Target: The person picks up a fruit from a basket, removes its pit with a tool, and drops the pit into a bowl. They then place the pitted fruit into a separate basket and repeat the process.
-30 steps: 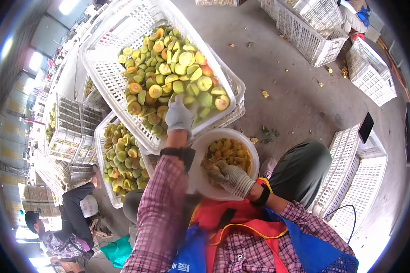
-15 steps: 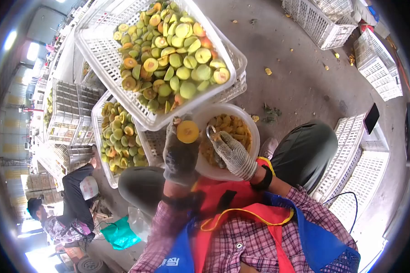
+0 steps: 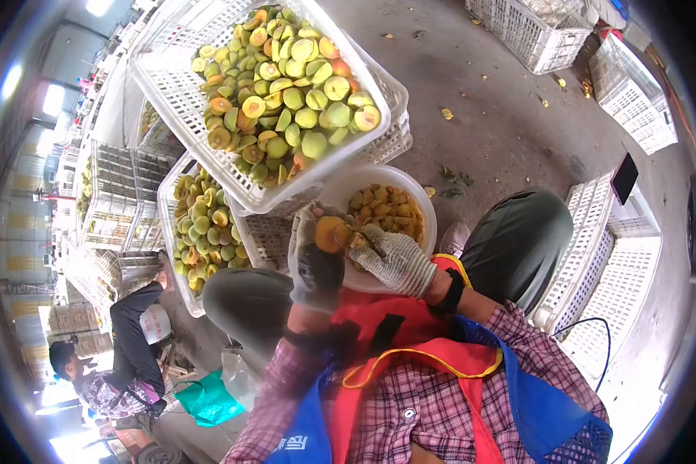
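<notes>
White perforated plastic crate (image 3: 179, 93), heaped with halved green-yellow fruit, tilted on a second, similar crate (image 3: 172, 255). Below its rim: round white plastic bowl (image 3: 431, 220) of small yellow pieces. Left hand (image 3: 317, 259), dark rubbery glove, fingers wrapped around round orange fruit half (image 3: 330, 233) at bowl's near edge. Right hand (image 3: 394, 259), grey knit glove, closed on a small tool touching the fruit; tool mostly hidden.

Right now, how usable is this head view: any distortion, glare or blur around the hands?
Head view: strong fisheye bend with dark corners; windows at the left edge are blown out; the crate of halved fruit is sharp and evenly lit; the left hand and right hand on the fruit half are slightly soft.
</notes>
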The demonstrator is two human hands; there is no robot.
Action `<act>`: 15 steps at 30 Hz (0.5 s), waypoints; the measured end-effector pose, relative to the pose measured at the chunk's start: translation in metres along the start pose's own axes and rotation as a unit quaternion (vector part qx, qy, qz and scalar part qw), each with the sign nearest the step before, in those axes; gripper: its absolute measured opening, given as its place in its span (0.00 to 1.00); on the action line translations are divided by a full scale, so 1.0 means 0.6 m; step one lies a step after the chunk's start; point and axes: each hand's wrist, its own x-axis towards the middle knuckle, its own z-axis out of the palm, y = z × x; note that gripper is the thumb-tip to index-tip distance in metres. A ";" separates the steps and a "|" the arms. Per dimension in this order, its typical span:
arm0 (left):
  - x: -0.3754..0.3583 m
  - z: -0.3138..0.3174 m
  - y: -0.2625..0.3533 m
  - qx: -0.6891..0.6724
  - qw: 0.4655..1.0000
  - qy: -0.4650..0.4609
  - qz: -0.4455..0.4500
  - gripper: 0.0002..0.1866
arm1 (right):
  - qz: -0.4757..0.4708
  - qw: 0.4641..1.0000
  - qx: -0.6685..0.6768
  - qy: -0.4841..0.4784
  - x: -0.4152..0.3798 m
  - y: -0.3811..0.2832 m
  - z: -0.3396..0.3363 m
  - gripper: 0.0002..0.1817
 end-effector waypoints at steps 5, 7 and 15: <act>-0.021 0.038 0.005 0.163 0.985 0.008 0.059 0.13 | -0.023 0.994 -0.056 -0.093 0.001 -0.019 -0.024 0.19; -0.022 0.037 0.000 0.213 0.973 -0.003 0.090 0.12 | 0.010 0.995 -0.044 -0.088 0.005 -0.037 -0.029 0.17; -0.014 0.022 -0.021 0.216 0.969 0.011 0.121 0.11 | 0.083 0.990 0.062 -0.094 -0.006 -0.048 -0.008 0.21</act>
